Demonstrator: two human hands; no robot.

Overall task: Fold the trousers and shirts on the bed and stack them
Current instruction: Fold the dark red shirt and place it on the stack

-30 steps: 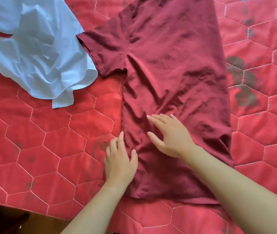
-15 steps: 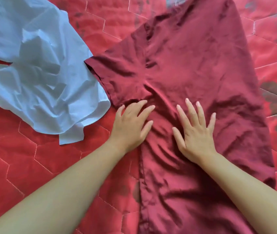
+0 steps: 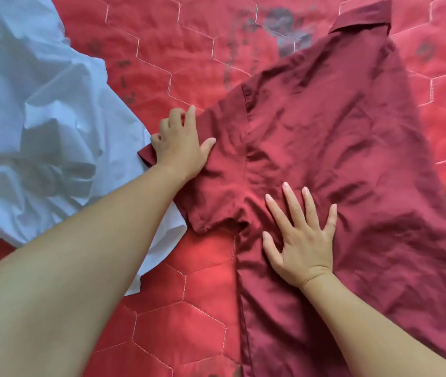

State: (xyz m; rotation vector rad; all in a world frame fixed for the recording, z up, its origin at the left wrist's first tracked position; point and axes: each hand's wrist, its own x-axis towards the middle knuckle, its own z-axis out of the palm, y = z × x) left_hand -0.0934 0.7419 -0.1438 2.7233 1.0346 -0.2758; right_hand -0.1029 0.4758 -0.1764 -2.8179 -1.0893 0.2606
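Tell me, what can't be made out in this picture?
Head view.
Maroon shirt: hem cut off by the bottom edge.
Pale blue garment: cut by the left edge, partly behind the left forearm.
Left hand: whether it pinches the sleeve, hidden under its curled fingers.

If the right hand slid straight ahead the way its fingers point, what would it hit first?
Likely only more maroon shirt: the right hand lies flat on it, fingers aimed toward the shoulder seam, with bare quilt beyond.

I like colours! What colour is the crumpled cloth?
The crumpled cloth is pale blue, seen in the head view.
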